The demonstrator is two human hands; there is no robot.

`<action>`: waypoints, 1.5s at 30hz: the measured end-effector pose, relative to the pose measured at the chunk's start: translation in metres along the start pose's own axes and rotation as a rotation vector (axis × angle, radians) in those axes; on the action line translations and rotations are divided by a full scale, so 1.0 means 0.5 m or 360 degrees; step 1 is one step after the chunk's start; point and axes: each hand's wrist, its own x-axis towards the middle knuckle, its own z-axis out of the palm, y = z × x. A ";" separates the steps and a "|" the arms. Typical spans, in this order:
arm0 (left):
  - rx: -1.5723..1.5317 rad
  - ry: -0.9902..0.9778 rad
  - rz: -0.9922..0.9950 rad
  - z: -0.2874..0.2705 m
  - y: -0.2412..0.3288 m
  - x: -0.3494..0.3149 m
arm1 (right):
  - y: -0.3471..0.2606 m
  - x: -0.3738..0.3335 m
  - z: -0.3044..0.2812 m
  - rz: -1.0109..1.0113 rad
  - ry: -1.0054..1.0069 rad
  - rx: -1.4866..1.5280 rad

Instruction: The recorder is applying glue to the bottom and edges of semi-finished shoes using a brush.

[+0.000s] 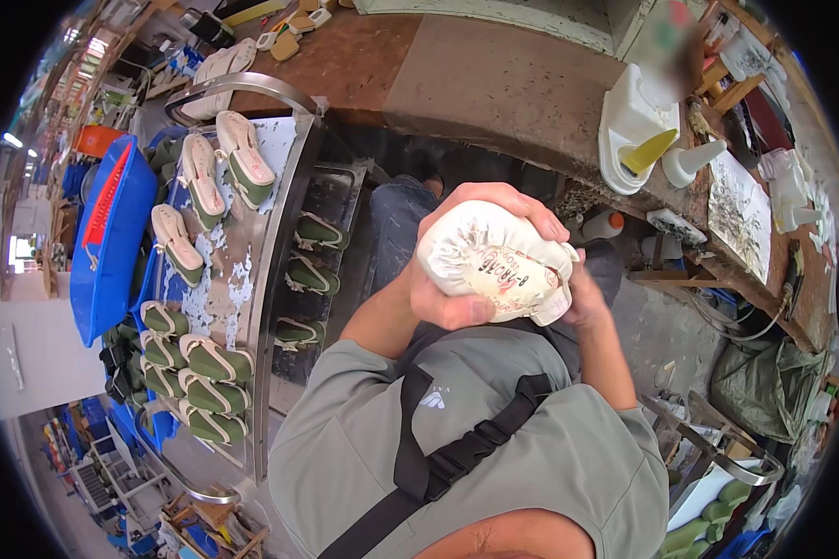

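Note:
In front of my chest I hold a white cloth shoe upper [494, 264], its puckered underside facing up, with handwriting and red marks on it. My left hand [438, 289] is closed around its left, gathered end, thumb on the near side and fingers over the far side. My right hand [587, 293] is closed at the opposite end, its fingers partly hidden behind the cloth. Whether a form fills the upper cannot be seen.
A metal rack [280, 270] at left carries several green-and-cream shoe pieces [216, 359]. Beside it stands a blue tub [112, 252]. Across the far side runs a brown workbench [494, 79], with a white bottle holder [634, 130] and a nozzle bottle [694, 160] at right.

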 end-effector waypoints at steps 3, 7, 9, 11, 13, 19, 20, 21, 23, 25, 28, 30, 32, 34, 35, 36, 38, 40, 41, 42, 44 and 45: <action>0.0087 -0.0020 -0.0241 -0.021 0.025 0.014 | 0.060 -0.016 -0.014 0.0294 -0.0323 0.0944; 0.0584 0.0332 0.0123 -0.013 0.031 0.027 | 0.016 0.004 0.048 -0.0418 0.0476 0.0270; 0.0651 0.0312 0.0014 -0.029 0.036 0.022 | -0.018 0.000 0.029 -0.0554 0.0397 0.0190; 0.0569 0.0248 0.0110 -0.025 0.022 0.022 | -0.023 0.002 0.013 -0.0653 0.0371 0.0140; 0.0566 0.0256 0.0163 -0.013 0.020 0.022 | -0.023 0.006 0.033 -0.0656 0.0396 0.0145; 0.0843 0.0052 0.0225 -0.001 0.021 0.021 | 0.045 0.017 -0.008 -0.0011 0.0219 0.0956; 0.0812 0.0019 0.0161 -0.004 0.021 0.019 | 0.072 0.024 -0.044 0.0154 -0.0426 0.1210; 0.0787 0.0014 0.0153 -0.008 0.021 0.020 | 0.098 0.023 -0.073 0.0321 -0.1082 0.1426; 0.0803 -0.0243 0.0104 -0.012 0.019 0.019 | 0.143 0.008 -0.069 0.0241 0.0546 0.1288; 0.0790 -0.0219 0.0017 -0.005 0.011 0.010 | 0.106 0.017 -0.029 0.0099 0.0685 0.1230; 0.0601 -0.0202 0.0012 -0.016 0.001 0.015 | 0.080 0.013 -0.021 0.0094 0.0514 0.1153; 0.0595 -0.0307 -0.0003 -0.022 0.006 0.023 | 0.069 0.001 -0.022 0.0076 0.0353 0.1090; 0.0589 -0.0417 -0.0012 -0.025 0.008 0.028 | 0.055 -0.011 -0.027 0.0053 0.0189 0.1021; 0.0549 -0.0395 0.0002 -0.026 0.006 0.034 | 0.039 -0.021 -0.036 0.0019 0.0023 0.0943; 0.0541 -0.0408 0.0008 -0.028 0.003 0.038 | 0.029 -0.025 -0.042 -0.0007 -0.0057 0.0902; 0.0461 -0.0241 0.0022 -0.033 -0.002 0.041 | 0.018 -0.030 -0.048 -0.0036 -0.0135 0.0857; 0.0263 0.0055 0.0012 -0.047 0.000 0.045 | -0.002 -0.039 -0.059 -0.0105 -0.0281 0.0759; 0.0259 0.0264 -0.0063 -0.077 -0.008 0.044 | -0.007 -0.043 -0.083 -0.0113 -0.0393 0.0572; 0.0231 0.0355 -0.0080 -0.085 -0.017 0.047 | 0.002 -0.031 -0.085 -0.0058 -0.0448 0.0436; 0.0207 0.0327 -0.0091 -0.077 -0.025 0.053 | -0.009 -0.023 -0.052 -0.0166 -0.0279 0.0437; 0.0196 0.0947 -0.0255 -0.058 -0.034 0.063 | -0.038 -0.021 0.007 -0.0371 0.0128 0.0337; 0.0305 0.0680 -0.0392 -0.081 -0.041 0.053 | -0.049 -0.022 0.008 -0.0383 0.0131 0.0339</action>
